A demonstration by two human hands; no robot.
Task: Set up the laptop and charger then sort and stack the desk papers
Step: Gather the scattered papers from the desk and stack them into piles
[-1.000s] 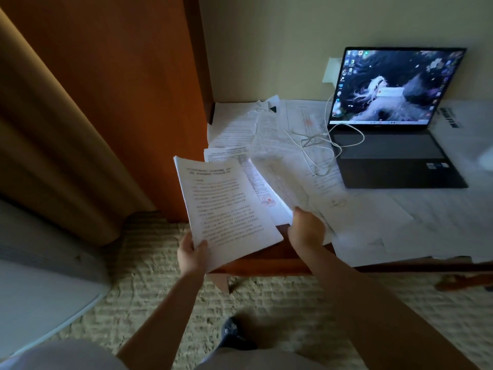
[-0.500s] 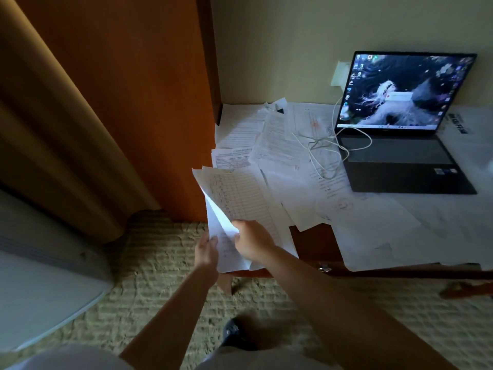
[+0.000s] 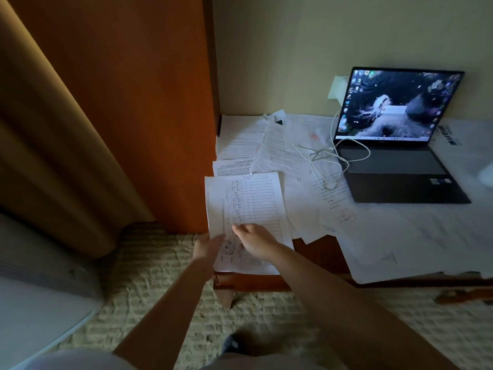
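A stack of papers [image 3: 250, 204], topped by a sheet with a printed table and a round stamp, lies on the desk's front left corner and overhangs the edge. My left hand [image 3: 206, 248] grips the stack's lower left edge. My right hand [image 3: 256, 240] rests on the top sheet with its fingers stretched out to the left. More loose papers [image 3: 306, 209] cover the desk to the right and behind. The open laptop [image 3: 394, 166] stands at the back right with its screen lit. A white charger cable [image 3: 328, 158] runs in loops from the wall socket [image 3: 337, 88] to the laptop's left side.
The wooden desk edge [image 3: 320, 252] shows between the sheets at the front. An orange-brown wooden panel [image 3: 133, 102] rises left of the desk, with a curtain [image 3: 40, 129] beside it. Patterned carpet [image 3: 160, 289] lies below. A white object [image 3: 32, 316] sits at the lower left.
My right hand took a table-form sheet off the desk and laid it on the stack in my left hand. The stack came down onto the desk corner, and the right hand now lies flat on it.
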